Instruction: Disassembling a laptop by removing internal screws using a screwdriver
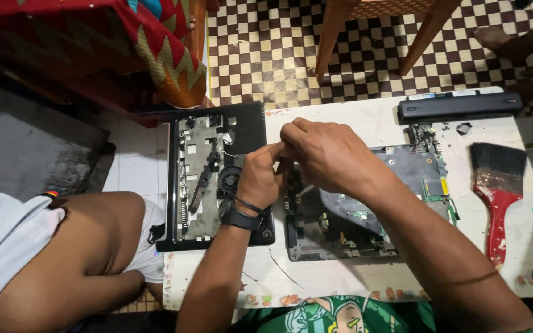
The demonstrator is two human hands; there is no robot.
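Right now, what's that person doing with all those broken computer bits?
A person's left hand and right hand are pinched together over an opened laptop circuit board on a white table. Whatever they pinch is too small to see. The empty laptop shell lies to the left. A long black battery and a red-handled paintbrush lie to the right.

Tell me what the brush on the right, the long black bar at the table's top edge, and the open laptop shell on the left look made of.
Brush: probably wood, from the worn, chipped red paint on the handle, with dark bristles. Long black bar: likely matte moulded plastic, even and dull. Laptop shell: black plastic frame, apparently grey metal inside.
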